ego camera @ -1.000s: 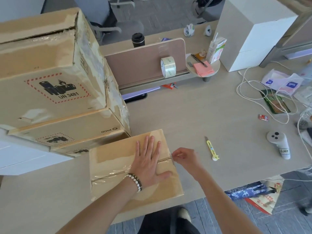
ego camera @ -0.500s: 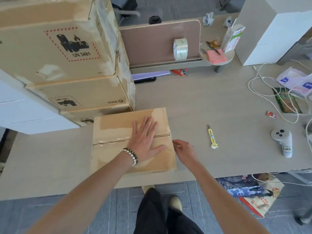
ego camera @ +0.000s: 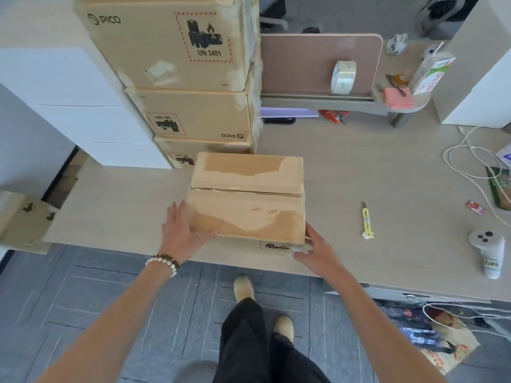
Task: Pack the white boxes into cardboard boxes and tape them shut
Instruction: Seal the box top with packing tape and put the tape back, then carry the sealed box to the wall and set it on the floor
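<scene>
Left hand (ego camera: 182, 233) and right hand (ego camera: 315, 248), fingers extended, press opposite near corners of the taped cardboard box (ego camera: 246, 205) on the table (ego camera: 373, 172).

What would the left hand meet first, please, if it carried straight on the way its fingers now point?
The left hand already lies against the near left corner of the taped cardboard box. Its fingers point away and slightly right, so it would probably slide along that side toward the stacked boxes behind; depth is unclear.
</scene>
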### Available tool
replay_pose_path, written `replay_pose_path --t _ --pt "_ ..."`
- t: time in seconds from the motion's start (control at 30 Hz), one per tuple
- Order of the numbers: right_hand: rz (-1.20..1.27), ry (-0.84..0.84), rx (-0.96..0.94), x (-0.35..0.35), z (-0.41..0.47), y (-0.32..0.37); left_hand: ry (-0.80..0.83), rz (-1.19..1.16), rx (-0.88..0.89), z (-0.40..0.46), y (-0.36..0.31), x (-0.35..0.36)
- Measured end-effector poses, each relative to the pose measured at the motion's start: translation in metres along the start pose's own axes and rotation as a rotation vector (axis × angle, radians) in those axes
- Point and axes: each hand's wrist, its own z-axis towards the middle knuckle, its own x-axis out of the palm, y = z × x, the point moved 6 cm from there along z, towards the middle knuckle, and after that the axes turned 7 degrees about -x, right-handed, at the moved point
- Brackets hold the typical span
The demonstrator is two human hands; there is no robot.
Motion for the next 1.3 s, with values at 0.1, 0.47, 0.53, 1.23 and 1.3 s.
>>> replay_pose_path --t 0.1,0.47,0.53,1.23,1.3 --pt "0.071 -0.045 -0.018 0.004 -0.003 0.006 0.161 -0.234 -0.137 -0.009 0.030 0.003" --pt "0.117 -0.108 -0.026 0.012 0.010 0.007 0.221 -0.467 -0.145 0.010 0.037 0.023" --pt "0.143 -0.112 -0.016 0.011 0.012 0.003 0.238 -0.505 -0.123 0.009 0.038 0.029" --pt "0.224 0.073 -0.030 0.061 0.033 0.024 0.248 -0.770 -0.254 -0.032 0.102 0.027" --pt "0.207 0.118 -0.046 0.078 0.039 0.037 0.213 -0.792 -0.281 -0.039 0.119 0.018"
